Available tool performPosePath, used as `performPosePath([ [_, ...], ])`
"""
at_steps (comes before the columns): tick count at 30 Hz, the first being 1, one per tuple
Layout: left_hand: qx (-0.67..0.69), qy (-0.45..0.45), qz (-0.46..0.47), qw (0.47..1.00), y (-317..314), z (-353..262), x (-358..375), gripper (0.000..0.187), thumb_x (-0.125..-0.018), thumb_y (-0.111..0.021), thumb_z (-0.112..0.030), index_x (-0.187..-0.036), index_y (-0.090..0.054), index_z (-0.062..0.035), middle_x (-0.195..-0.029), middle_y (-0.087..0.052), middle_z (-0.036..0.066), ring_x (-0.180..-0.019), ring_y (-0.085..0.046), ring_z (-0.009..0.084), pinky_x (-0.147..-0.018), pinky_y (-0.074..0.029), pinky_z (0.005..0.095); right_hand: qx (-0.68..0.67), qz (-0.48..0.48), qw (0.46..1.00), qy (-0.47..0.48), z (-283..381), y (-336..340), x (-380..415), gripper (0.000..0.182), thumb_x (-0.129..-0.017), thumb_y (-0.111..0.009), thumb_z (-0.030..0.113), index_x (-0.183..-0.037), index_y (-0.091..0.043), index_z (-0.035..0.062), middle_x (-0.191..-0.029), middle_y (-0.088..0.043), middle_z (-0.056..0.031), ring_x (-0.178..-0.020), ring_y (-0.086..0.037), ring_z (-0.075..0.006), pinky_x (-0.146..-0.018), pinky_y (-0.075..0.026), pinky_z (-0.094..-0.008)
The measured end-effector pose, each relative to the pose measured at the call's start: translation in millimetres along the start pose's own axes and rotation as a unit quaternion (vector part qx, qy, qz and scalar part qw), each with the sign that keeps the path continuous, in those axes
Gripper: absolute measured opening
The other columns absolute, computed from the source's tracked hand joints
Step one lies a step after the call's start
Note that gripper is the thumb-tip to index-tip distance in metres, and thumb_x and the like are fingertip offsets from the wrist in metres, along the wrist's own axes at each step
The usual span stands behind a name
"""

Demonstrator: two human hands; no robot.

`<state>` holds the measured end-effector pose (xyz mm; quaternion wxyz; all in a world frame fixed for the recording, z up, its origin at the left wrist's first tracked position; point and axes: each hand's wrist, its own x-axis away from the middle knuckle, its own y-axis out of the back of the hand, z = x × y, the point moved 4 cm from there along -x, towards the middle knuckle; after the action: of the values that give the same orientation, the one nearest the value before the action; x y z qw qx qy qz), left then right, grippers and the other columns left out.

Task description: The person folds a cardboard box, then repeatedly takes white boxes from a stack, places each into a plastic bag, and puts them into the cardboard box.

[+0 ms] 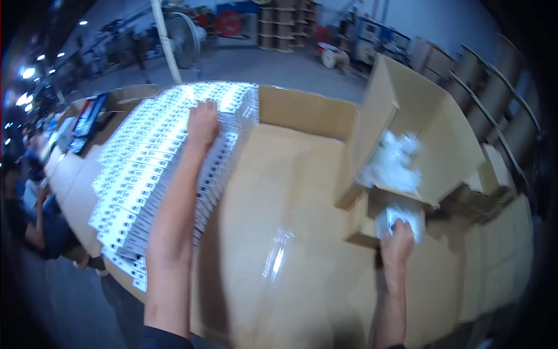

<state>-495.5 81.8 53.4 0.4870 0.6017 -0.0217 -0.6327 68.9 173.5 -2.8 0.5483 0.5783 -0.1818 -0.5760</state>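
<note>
Rows of small white labelled boxes (148, 145) stand stacked in steps on the left of the cardboard-covered table (279, 192). My left hand (203, 123) reaches onto the far part of this stack, its fingers bent down over the box tops; what they grip is hidden. At the right, my right hand (398, 241) is closed on a pale, blurred item (412, 219) at the opening of a small cardboard box (363, 224). Directly behind that box, a larger open carton (430, 128) leans with crumpled clear plastic (395, 163) inside.
A person (43, 227) sits at the far left, beside the table. A dark tray (87, 123) lies behind the stack's left side. Flattened cardboard (500, 256) and more cartons are at the right. A large fan (183, 41) and spools (276, 26) stand farther back.
</note>
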Motion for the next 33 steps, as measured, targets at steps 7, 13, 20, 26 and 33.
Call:
performPosePath([
  [7, 0.117, -0.102, 0.104, 0.982, 20.3, 13.1, -18.5, 0.033, -0.08, -0.064, -0.003, -0.112, -0.059, -0.0057, -0.108, -0.066, 0.011, -0.111, -0.059, 0.0279, -0.096, -0.047, 0.0419, 0.074, -0.019, 0.996, -0.045, 2.0, 5.5, 15.6, 0.025, -0.091, -0.064, 0.019, -0.107, -0.069, 0.0006, -0.136, -0.052, -0.0187, -0.128, -0.046, -0.0419, -0.104, -0.036, -0.0567],
  [13, 0.089, -0.083, 0.128, 0.984, 13.2, 2.1, -5.7, 0.039, -0.081, -0.077, -0.013, -0.116, -0.06, -0.0085, -0.117, -0.063, 0.01, -0.113, -0.058, 0.0271, -0.094, -0.047, 0.0393, 0.097, 0.082, 0.989, -0.071, 11.9, 12.0, 54.7, 0.064, -0.098, -0.056, 0.04, -0.154, -0.04, 0.0129, -0.166, -0.02, -0.0187, -0.152, -0.014, -0.0446, -0.118, -0.014, -0.0627],
  [20, 0.267, 0.007, -0.046, 0.963, 79.9, -33.9, 40.9, 0.03, -0.072, -0.077, 0.0, -0.099, -0.065, -0.0012, -0.118, -0.06, 0.017, -0.111, -0.059, 0.0371, -0.092, -0.049, 0.0442, -0.309, 0.052, 0.948, 0.053, 49.6, 36.7, 87.7, 0.089, -0.089, -0.07, 0.025, -0.159, -0.021, 0.001, -0.153, -0.04, -0.0272, -0.141, -0.04, -0.0428, -0.115, -0.032, -0.0548],
  [26, 0.454, 0.051, 0.005, 0.89, 226.0, -187.6, 173.8, 0.035, -0.068, -0.083, 0.003, -0.098, -0.066, -0.0019, -0.122, -0.059, 0.019, -0.11, -0.063, 0.0373, -0.09, -0.056, 0.0438, -0.718, 0.332, 0.602, -0.108, 89.9, 8.7, 106.6, 0.077, -0.101, -0.061, 0.01, -0.16, -0.011, 0.0049, -0.131, -0.058, -0.0248, -0.102, -0.064, -0.0202, -0.081, -0.06, -0.0312],
  [33, 0.58, 0.055, 0.343, 0.737, 303.0, -278.9, 157.1, 0.033, -0.076, -0.083, -0.007, -0.105, -0.067, -0.0044, -0.101, -0.067, 0.012, -0.08, -0.066, 0.0221, -0.07, -0.054, 0.0331, -0.597, 0.312, 0.727, -0.132, 9.2, 1.0, 113.6, 0.055, -0.099, -0.06, 0.006, -0.145, -0.032, 0.0065, -0.104, -0.062, -0.0131, -0.069, -0.068, -0.0163, -0.053, -0.058, -0.0295],
])
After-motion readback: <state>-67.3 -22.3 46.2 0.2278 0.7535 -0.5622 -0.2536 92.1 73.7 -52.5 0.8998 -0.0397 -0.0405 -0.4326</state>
